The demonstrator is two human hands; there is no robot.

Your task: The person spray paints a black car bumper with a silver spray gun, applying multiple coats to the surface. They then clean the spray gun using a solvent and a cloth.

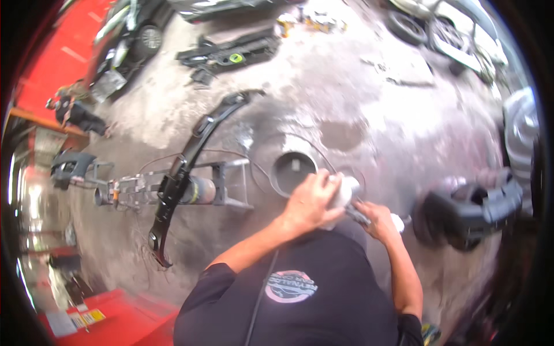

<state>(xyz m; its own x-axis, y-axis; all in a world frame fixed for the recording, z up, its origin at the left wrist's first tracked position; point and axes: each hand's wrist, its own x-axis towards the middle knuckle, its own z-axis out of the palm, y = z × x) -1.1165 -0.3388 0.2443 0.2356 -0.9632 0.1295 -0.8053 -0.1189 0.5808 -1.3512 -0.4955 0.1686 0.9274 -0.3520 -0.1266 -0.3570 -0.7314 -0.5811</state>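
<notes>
Grey, worn floor (398,109) in a busy room

Patchy and stained, with a brown patch (343,135) beyond the middle. On the far left, a big red surface (57,63), with another person (82,115) low down beside it. At the top, a dark car (130,43) with a wheel (151,37) showing, then a pile of black car parts (254,51). On the right, dark bumpers (456,216) bunched together. In the way on the left, a long, bent black bar (180,167) across a metal stand (218,183). In the middle, a round open tub (283,173), with a thin hose (228,151) near it on the floor. Just this side of the tub, a white cup (345,193) wrapped in the left hand (310,203). Just beside it, a grey tool (359,215) gripped in the right hand (378,222). Hands close together. Can't tell about a join between cup and tool.
</notes>
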